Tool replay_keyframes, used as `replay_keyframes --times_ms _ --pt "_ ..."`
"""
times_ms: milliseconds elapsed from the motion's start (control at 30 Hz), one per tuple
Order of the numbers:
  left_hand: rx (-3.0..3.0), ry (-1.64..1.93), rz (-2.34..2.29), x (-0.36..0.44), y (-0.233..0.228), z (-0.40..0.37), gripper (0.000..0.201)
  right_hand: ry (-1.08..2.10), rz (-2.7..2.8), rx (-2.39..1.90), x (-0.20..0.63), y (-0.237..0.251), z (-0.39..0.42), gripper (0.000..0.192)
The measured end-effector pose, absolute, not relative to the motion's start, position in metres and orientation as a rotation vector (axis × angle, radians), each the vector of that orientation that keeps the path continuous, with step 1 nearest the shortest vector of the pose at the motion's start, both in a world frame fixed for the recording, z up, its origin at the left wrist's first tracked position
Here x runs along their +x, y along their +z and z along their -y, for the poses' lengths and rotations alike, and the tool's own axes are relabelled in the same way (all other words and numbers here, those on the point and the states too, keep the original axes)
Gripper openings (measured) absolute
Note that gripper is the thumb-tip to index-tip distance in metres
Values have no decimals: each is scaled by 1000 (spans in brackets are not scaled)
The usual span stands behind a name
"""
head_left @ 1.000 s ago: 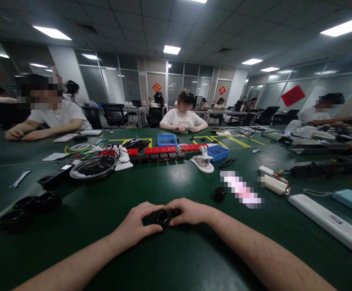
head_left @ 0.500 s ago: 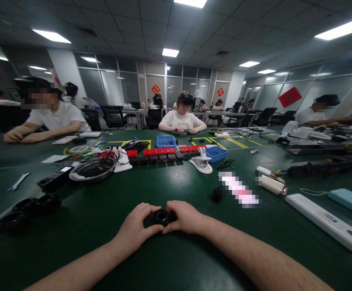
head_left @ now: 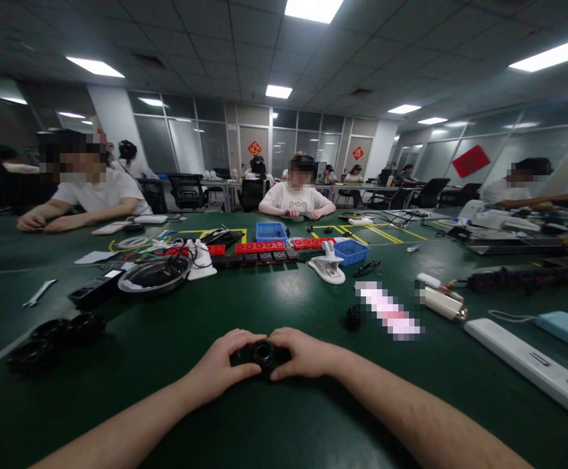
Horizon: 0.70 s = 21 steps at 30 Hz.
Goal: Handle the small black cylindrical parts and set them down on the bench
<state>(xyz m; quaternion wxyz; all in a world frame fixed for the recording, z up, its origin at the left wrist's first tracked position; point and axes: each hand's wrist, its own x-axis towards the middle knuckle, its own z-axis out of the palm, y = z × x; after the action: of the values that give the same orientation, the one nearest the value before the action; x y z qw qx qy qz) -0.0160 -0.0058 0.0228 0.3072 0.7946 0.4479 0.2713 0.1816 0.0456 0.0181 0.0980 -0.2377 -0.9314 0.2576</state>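
Observation:
Between my two hands, low over the green table, is a small black ring-shaped part [head_left: 263, 352] with a round opening facing me. My left hand [head_left: 223, 361] curves round its left side, thumb in front and fingertips behind. My right hand [head_left: 301, 355] grips it from the right in the same way, and the fingertips of both hands nearly meet at its top. Another small black part [head_left: 352, 318] stands apart to the right of my hands. Several bigger black rings [head_left: 86, 327] lie together at the left.
Beyond my hands are a round metal dish [head_left: 154, 290], a white clip stand [head_left: 329, 267], blue trays [head_left: 350, 253] and red socket strips [head_left: 259, 247]. A wrench [head_left: 40, 293] lies left; a long white power strip [head_left: 528, 365] lies right. Co-workers sit around the table.
My two thumbs have drawn slightly apart at the front of the black part, which stays between my hands. The whole view has shifted slightly.

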Motion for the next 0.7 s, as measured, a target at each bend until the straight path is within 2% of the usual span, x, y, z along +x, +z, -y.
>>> replay_keyframes --times_ms 133,333,700 --pt "2076 708 -1215 -16 22 5 37 857 2721 -696 182 15 -52 27" --pt "2045 733 -1307 -10 20 9 31 837 2617 -898 179 11 -45 35" --pt "2054 864 -1511 -4 6 9 27 247 2602 -1344 158 13 -23 57"
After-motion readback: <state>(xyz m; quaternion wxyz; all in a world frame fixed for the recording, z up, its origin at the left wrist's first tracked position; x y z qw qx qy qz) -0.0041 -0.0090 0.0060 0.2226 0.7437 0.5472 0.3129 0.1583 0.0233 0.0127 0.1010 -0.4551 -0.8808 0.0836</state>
